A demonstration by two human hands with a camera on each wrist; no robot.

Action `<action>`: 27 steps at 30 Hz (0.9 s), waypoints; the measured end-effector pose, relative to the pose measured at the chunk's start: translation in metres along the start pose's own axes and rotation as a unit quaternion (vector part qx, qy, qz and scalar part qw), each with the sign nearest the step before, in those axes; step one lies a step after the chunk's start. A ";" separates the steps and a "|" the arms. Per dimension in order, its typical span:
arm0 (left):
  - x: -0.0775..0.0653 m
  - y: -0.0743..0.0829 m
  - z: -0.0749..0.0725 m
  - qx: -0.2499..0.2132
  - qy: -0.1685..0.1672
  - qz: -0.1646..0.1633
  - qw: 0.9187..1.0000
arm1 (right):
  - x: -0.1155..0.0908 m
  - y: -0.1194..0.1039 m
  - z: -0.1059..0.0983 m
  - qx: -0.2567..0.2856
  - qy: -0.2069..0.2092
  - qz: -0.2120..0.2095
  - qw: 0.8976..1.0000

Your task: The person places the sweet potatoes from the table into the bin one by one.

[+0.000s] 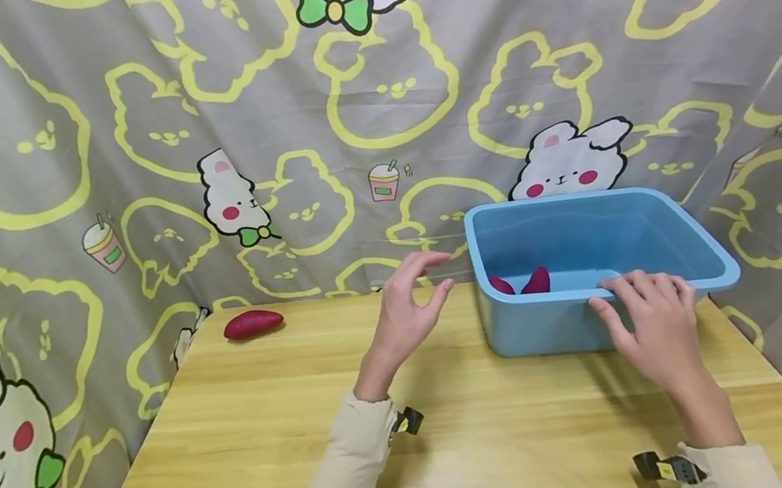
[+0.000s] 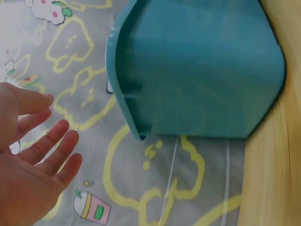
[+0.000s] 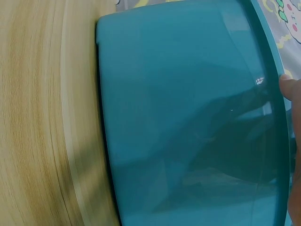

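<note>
A blue plastic bin [image 1: 563, 328] stands on the table at the right in the head view. My right hand [image 1: 657, 326] holds its near rim, with the fingers bent over the edge; in the right wrist view the thumb [image 3: 287, 87] touches the rim. Left of the bin, my left hand [image 1: 402, 318] is raised above the table, empty, its thumb and fingers apart; the left wrist view shows the spread fingers [image 2: 51, 146] beside the bin. Inside the bin lie two purple-red sweet potatoes [image 1: 536, 281], partly hidden by the near wall. Another sweet potato [image 1: 253, 324] lies at the table's far left.
The wooden table [image 1: 241, 460] reaches back to a grey curtain [image 1: 281, 117] with yellow outlines and cartoon animals. That curtain also hangs along the left and right sides. The bin stands near the table's far right corner.
</note>
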State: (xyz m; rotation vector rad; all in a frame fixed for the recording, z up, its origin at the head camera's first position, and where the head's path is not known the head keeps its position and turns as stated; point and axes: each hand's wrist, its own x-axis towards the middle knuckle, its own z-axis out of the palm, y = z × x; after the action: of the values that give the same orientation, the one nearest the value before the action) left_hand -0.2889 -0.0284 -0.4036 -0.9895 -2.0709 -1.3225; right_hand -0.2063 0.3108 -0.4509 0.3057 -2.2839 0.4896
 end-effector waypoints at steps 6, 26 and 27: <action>-0.010 -0.011 -0.013 0.017 0.015 0.003 1.000 | -0.003 0.001 0.000 0.000 -0.001 0.002 1.000; -0.033 -0.065 -0.070 0.126 0.009 -0.051 0.991 | 0.000 0.000 0.000 0.002 0.001 -0.002 1.000; -0.034 -0.068 -0.073 0.131 0.008 -0.050 0.990 | 0.000 0.000 0.000 0.002 0.001 -0.002 1.000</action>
State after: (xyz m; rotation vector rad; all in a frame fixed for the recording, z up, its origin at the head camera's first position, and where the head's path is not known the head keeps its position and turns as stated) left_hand -0.3203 -0.1233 -0.4360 -0.7672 -2.2378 -1.0641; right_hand -0.2066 0.3107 -0.4508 0.3116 -2.2809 0.4912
